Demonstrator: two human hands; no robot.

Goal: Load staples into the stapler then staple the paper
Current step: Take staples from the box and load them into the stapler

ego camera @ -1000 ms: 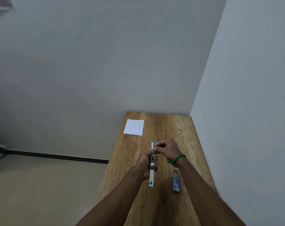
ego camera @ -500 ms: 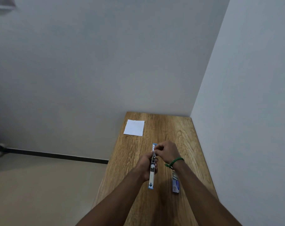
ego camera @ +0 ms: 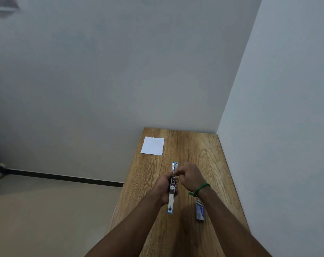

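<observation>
Left hand (ego camera: pixel 164 186) grips the opened stapler (ego camera: pixel 172 193) mid-body; right hand (ego camera: pixel 188 176) pinches at its twelve-o'clock end. Rigid, light, probably slick metal: hold the sides firmly.

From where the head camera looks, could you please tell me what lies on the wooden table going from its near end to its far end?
Staple box → opened stapler held by the left hand, with the right hand pinching at its far part → white paper near the far left corner.
</observation>
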